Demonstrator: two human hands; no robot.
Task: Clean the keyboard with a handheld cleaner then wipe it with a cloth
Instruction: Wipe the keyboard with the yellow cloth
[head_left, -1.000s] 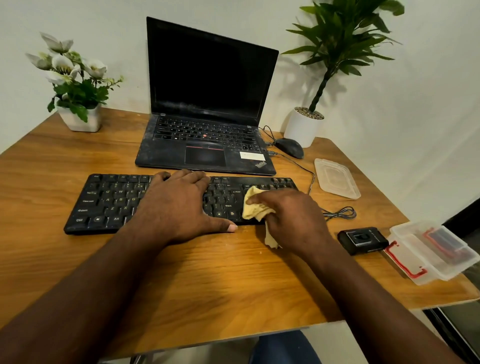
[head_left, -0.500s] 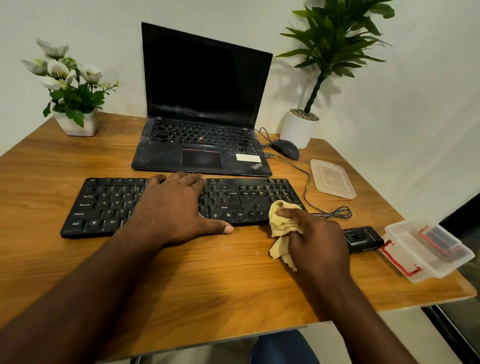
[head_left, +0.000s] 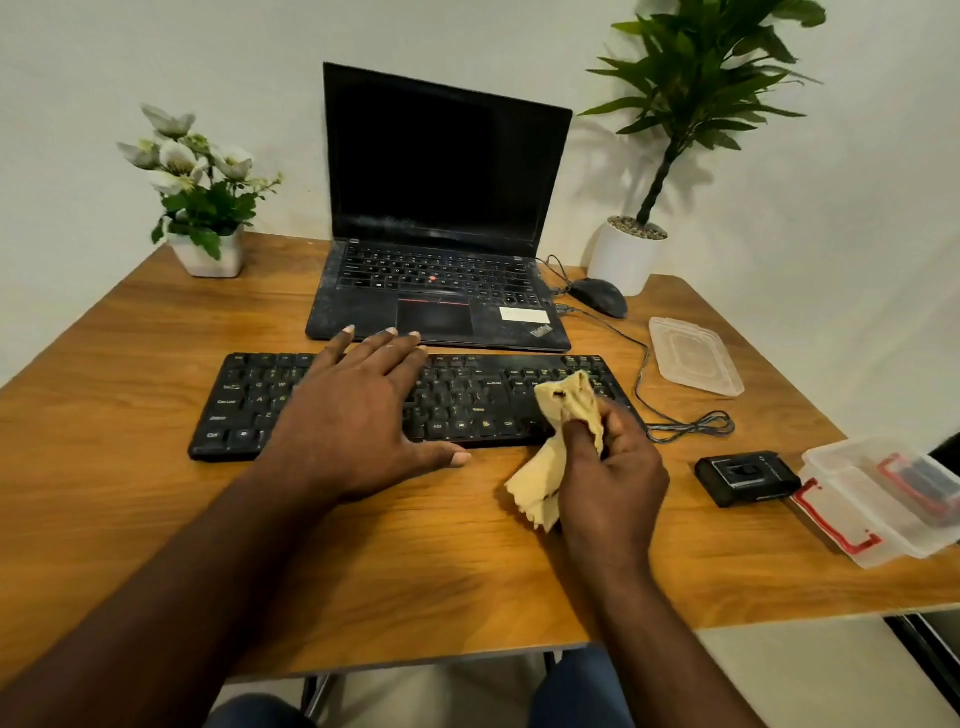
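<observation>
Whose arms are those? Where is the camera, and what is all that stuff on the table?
There is no machine here, just a person cleaning. The camera sits on the person's head and looks down, so you see their arms as if they were your own.

The left hand lies flat on the black keyboard, probably to keep it from sliding. The right hand grips a yellow cloth, held over the keyboard's right end.

Everything stands on a wooden table. Behind the keyboard is an open laptop with a dark screen, and a mouse beside it. White flowers stand at the back left, a green plant at the back right. On the right lie a clear lid, a small black gadget that may be the cleaner, and a clear box.
</observation>
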